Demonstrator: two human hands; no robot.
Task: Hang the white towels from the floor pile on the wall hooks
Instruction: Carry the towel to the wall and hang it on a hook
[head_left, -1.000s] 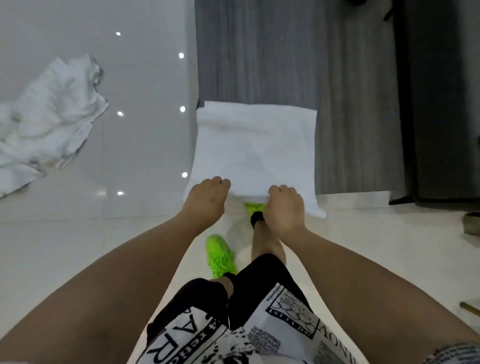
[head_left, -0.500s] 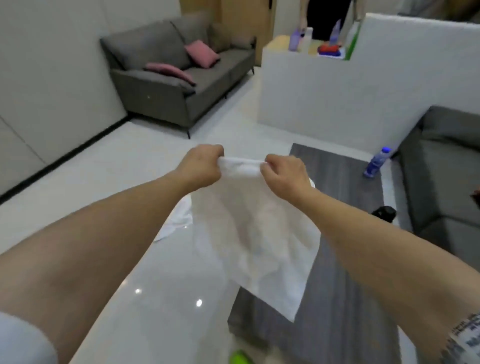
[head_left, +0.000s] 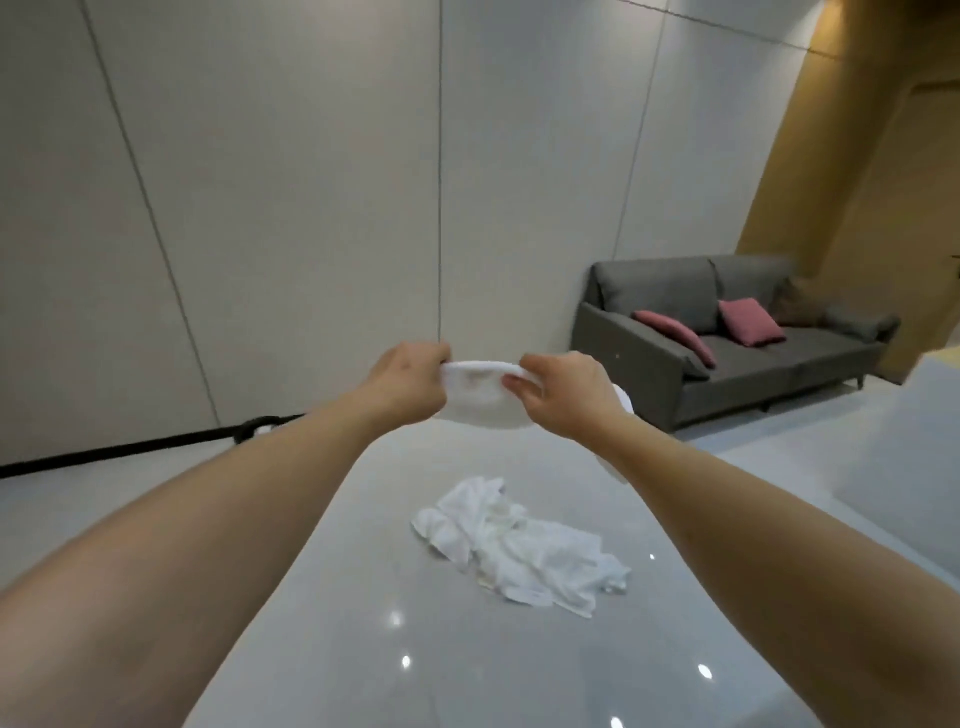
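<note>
Stretching a white towel (head_left: 480, 397) taut at the frame's centre, the left hand (head_left: 410, 382) and right hand (head_left: 563, 395) each pinch its upper edge, fingers curled round the cloth, likely so the edge can catch a hook. No hooks show on the panelled wall (head_left: 311, 182) ahead. Lower centre, the floor pile (head_left: 519, 551) lies on open glossy floor (head_left: 415, 649); a grey sofa (head_left: 727, 338) sits at right.

ahead, the pale panelled wall (head_left: 291, 197) stands bare, with open air between it and both raised hands. below, a crumpled pile of white towels (head_left: 524, 551) lies on the glossy grey floor (head_left: 395, 649), open floor on every side. a grey fabric sofa (head_left: 737, 338) blocks the right-hand corner. a black cable (head_left: 156, 444) runs along the wall base.
</note>
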